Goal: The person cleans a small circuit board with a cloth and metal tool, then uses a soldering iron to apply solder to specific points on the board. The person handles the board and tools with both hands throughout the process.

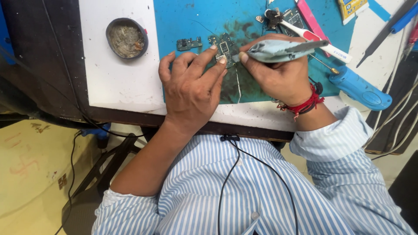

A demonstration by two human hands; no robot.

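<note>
Nearest to you, your left hand (191,87) lies spread and flat on the mat, its fingertips (222,60) pressing down the small dark green circuit board (224,47). Your right hand (276,72), with a red thread band at the wrist, is clamped around a grey, cloth-wrapped pen-shaped tool (278,49) whose tip touches that board's right edge. The two hands nearly meet over the board.

Just left of it lies a smaller green board strip (189,43). All of this sits on a stained blue work mat (187,19) laid on a white tabletop (113,74). To the left stands a round dark tin of dull grey residue (126,38). To the right lies a blue plastic handled tool (359,89). Farther back lie a white and red toothbrush (315,38) and, at the top edge, a small yellow and blue package (352,8). Beneath the table, the floor is pale yellow.
</note>
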